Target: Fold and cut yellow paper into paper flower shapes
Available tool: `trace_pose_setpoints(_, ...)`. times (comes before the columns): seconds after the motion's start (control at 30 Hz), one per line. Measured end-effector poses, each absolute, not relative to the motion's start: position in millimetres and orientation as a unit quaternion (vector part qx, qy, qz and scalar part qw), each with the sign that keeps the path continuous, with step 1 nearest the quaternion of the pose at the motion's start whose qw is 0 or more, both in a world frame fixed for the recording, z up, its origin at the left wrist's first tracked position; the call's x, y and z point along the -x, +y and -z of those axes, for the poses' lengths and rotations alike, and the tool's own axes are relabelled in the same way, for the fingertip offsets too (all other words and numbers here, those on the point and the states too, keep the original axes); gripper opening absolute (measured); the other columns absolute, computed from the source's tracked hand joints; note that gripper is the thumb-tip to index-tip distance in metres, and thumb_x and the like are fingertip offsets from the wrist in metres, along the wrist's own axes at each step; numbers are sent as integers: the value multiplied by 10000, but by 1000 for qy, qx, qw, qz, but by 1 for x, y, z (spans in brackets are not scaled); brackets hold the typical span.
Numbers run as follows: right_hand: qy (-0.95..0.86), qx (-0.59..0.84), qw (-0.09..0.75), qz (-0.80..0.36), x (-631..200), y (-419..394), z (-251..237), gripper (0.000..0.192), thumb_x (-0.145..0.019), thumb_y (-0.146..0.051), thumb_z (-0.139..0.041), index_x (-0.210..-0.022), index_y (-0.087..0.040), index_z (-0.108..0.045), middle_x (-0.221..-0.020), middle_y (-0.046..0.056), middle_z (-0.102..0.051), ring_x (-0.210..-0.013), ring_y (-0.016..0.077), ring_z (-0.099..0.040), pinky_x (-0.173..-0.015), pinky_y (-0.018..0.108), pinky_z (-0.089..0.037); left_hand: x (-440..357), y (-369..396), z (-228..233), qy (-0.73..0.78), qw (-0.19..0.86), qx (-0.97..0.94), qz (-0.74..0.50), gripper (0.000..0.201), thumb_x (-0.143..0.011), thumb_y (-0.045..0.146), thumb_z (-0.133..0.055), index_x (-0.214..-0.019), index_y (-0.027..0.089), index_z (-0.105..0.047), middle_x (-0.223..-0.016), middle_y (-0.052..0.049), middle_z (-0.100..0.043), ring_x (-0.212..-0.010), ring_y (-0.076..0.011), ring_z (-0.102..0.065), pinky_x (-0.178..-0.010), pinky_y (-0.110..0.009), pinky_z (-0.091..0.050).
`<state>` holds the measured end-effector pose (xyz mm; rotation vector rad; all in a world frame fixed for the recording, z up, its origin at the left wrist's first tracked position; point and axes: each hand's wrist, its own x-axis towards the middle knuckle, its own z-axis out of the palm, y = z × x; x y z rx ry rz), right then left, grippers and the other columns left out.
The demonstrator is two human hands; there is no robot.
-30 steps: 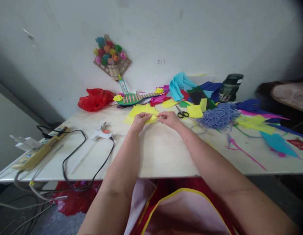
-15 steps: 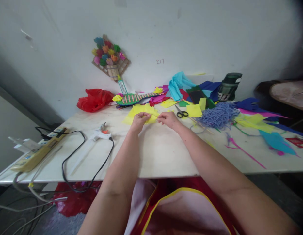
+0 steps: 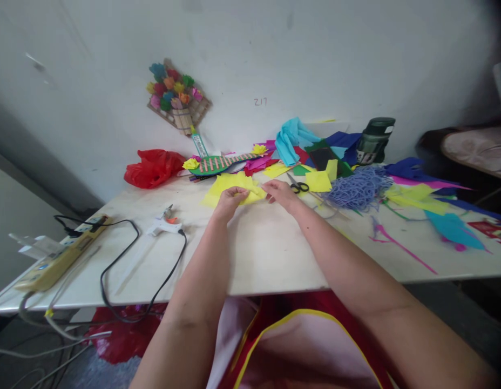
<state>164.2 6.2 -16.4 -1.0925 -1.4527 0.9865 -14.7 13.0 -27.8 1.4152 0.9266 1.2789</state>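
Over the white table (image 3: 270,248), my left hand (image 3: 232,201) is closed in a pinch on a small piece of yellow crepe paper (image 3: 255,192). My right hand (image 3: 281,194) is just to the right of that piece, its thumb and fingers apart, with nothing visible between them. Behind and beneath my left hand lie yellow paper sheets (image 3: 218,186), partly hidden by it. Black-handled scissors (image 3: 299,187) rest right beside my right hand.
A white glue gun (image 3: 166,224) with its cord and a power strip (image 3: 60,259) sit at left. Farther back are a red plastic bag (image 3: 153,168) and a green decorated lute shape (image 3: 222,163). Purple yarn (image 3: 358,189) and a dark bottle (image 3: 375,140) stand right.
My right hand has opened its pinch and drawn slightly away from the yellow paper. My left hand keeps its grip. The view has shifted slightly.
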Motion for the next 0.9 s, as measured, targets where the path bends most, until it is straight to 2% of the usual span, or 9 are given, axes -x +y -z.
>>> trace_pose_setpoints(0.13, -592, 472, 471, -453, -160, 5, 20, 339, -615, -459, -638, -674, -133, -568, -584, 16, -557, -456, 70, -489, -374, 167, -400, 12, 10, 26, 384, 486, -600, -506, 273, -547, 344, -685, -678, 134, -570, -522, 45, -485, -452, -36, -362, -461, -191, -259)
trace_pose_setpoints(0.3, -576, 484, 478, -454, -157, 7, 24, 308, -542, -383, -709, -650, -132, -567, -492, -28, -507, -382, 59, -453, -358, 180, -397, 9, 7, 25, 395, 474, -621, -484, 275, -547, 351, -684, -675, 137, -570, -513, 50, -476, -451, -36, -349, -462, -190, -261)
trace_pose_setpoints(0.5, -568, 485, 498, -440, -156, 7, 22, 265, -527, -317, -720, -605, -133, -546, -467, -40, -500, -381, 55, -448, -364, 180, -401, 8, 10, 29, 403, 444, -631, -492, 300, -542, 362, -685, -708, 134, -583, -591, 25, -531, -501, -51, -414, -497, -191, -313)
trace_pose_setpoints(0.73, -572, 482, 498, -439, -154, 5, 21, 184, -571, -233, -688, -595, -132, -537, -463, -40, -492, -391, 56, -449, -372, 177, -407, 7, 11, 29, 346, 460, -630, -522, 325, -533, 299, -696, -786, 156, -551, -679, 28, -548, -556, -56, -487, -528, -183, -367)
trace_pose_setpoints(0.9, -578, 476, 495, -441, -154, 3, 20, 154, -595, -210, -668, -605, -133, -535, -478, -36, -501, -414, 60, -468, -378, 168, -404, 5, 8, 25, 348, 461, -625, -526, 512, -530, 273, -701, -994, 196, -499, -679, 28, -576, -543, -72, -515, -539, -201, -406)
